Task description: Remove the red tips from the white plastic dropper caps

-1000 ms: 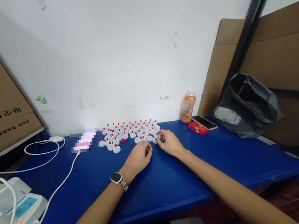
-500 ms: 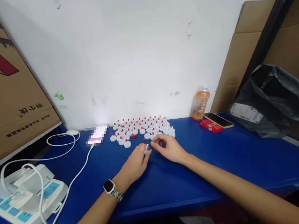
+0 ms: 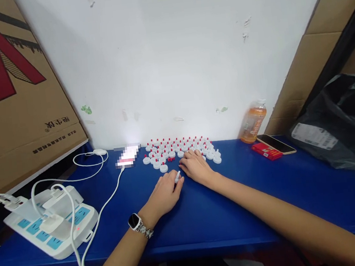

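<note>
My left hand (image 3: 168,191) is closed round a white nozzle cap (image 3: 177,177), whose narrow spout sticks up between thumb and forefinger. My right hand (image 3: 197,168) is at the near edge of a group of similar white caps, palm down. Its fingers are bent toward the table beside a tiny red tip (image 3: 180,165); what they pinch, if anything, is hidden. Most of the white caps (image 3: 164,168) stand upright with red tips on their spouts. Several at the right of the group, such as one white cap (image 3: 217,159), show bare spouts. Loose red tips (image 3: 170,159) lie among them.
On the left are a lit phone (image 3: 129,155) on a cable and a white power strip (image 3: 56,228). To the right stand an orange drink bottle (image 3: 253,123), a red packet (image 3: 267,151), another phone (image 3: 276,144) and a dark plastic bag (image 3: 339,123). Cardboard leans on both sides.
My right hand has moved forward, away from my left hand, to the edge of the caps. My left hand keeps hold of the nozzle cap. The whole view has shifted slightly.
</note>
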`<state>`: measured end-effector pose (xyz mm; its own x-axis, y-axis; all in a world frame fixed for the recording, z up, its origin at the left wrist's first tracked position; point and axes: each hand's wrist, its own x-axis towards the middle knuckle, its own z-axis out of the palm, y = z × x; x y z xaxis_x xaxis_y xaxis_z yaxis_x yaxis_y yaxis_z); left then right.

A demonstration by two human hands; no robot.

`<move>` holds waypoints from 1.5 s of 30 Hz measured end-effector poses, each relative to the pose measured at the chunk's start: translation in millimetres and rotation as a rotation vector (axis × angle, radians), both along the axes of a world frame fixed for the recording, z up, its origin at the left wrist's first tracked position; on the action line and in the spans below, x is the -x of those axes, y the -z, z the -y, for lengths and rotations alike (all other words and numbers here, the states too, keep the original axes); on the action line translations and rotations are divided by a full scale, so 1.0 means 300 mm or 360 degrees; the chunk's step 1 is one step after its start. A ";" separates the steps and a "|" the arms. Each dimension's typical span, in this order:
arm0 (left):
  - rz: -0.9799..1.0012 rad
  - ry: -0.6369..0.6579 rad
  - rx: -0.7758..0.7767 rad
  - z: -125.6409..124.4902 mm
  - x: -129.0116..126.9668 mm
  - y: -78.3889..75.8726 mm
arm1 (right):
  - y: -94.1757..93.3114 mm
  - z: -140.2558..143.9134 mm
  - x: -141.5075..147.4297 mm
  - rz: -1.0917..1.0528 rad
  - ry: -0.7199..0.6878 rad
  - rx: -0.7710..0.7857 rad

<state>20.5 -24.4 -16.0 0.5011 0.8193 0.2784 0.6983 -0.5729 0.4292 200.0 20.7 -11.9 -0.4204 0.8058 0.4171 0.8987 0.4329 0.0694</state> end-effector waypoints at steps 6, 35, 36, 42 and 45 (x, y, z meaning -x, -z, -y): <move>0.0026 -0.0007 0.0013 0.003 0.003 -0.003 | -0.002 0.027 -0.002 -0.0561 -0.0108 0.0101; 0.0368 0.0131 0.0175 0.010 -0.001 0.026 | 0.033 0.130 0.066 -0.2084 -0.0443 0.0593; 0.0354 0.0097 0.0183 0.005 -0.004 0.026 | 0.027 0.129 0.059 -0.2037 -0.0446 0.0585; 0.0326 -0.0018 0.0046 -0.013 -0.010 0.021 | -0.006 0.095 -0.005 -0.1319 -0.0290 0.0203; 0.0297 -0.0018 -0.0004 -0.018 -0.006 0.024 | -0.013 0.075 -0.025 -0.1047 -0.0210 0.0166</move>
<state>22.4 -18.9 -23.2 0.4311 0.8239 0.3678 0.6132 -0.5666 0.5505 207.6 -2.0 -8.1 -0.2034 0.8149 0.5427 0.6787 0.5169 -0.5217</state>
